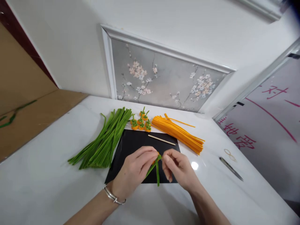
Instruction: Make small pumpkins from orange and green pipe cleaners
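Over the black mat (134,142), my left hand (138,162) is closed around a small orange and green pipe-cleaner pumpkin (154,162), mostly hidden by the fingers. A green coil sits on the pumpkin's side facing right, and green pipe-cleaner ends (157,175) hang down from it. Close on the right, my right hand (177,165) is in a pinch, thumb against forefinger, right beside the green coil. What lies between those fingertips is too small to make out.
Left of the mat lies a bundle of green pipe cleaners (105,140), to its right an orange bundle (179,132). Several finished pumpkins (141,125) stand behind it. A wooden stick (161,140) rests on the mat. Tweezers (231,168) and thin rings (229,154) lie far right.
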A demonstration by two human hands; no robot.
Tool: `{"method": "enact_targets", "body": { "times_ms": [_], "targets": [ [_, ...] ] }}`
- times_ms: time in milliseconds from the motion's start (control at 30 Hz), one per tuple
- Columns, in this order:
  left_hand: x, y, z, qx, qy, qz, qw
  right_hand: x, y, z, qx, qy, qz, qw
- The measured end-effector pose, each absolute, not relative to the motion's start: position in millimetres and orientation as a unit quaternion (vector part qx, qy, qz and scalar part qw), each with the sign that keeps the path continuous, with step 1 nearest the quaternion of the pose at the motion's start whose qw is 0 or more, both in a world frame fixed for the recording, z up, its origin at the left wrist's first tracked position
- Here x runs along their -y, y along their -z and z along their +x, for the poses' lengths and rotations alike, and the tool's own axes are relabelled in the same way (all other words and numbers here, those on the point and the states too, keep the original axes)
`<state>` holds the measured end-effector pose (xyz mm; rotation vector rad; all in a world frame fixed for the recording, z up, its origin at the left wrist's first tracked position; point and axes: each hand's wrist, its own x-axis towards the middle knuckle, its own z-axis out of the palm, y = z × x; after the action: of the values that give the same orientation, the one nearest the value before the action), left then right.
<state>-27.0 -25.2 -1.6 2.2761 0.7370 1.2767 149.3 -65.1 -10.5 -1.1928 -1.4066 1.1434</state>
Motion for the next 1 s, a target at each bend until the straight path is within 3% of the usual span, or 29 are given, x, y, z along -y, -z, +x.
{"method": "enact_targets", "body": {
  "times_ms": [100,267,500,633,733,900,1000],
  "targets": [
    [27,2,-27,-0.238,-0.447,0.844,0.173,66,4,143,0.537,-0.542,-0.472,0.442],
    [28,4,-26,-0.237,-0.414,0.856,0.199,67,2,145,0.558,-0.524,-0.492,0.416],
    [24,0,-19,-0.372,-0.368,0.726,0.447,65,5,156,0.789,-0.155,-0.442,0.398],
    [25,-3,-18,-0.403,-0.349,0.695,0.483,64,7,158,0.829,-0.042,-0.425,0.361],
    [27,-2,-19,-0.419,-0.363,0.699,0.451,65,6,154,0.797,-0.091,-0.464,0.375],
    [28,0,-20,-0.404,-0.396,0.738,0.368,68,2,151,0.672,-0.346,-0.501,0.421],
    [27,-1,-20,-0.397,-0.408,0.748,0.341,67,2,151,0.640,-0.388,-0.507,0.428]
  ]
}}
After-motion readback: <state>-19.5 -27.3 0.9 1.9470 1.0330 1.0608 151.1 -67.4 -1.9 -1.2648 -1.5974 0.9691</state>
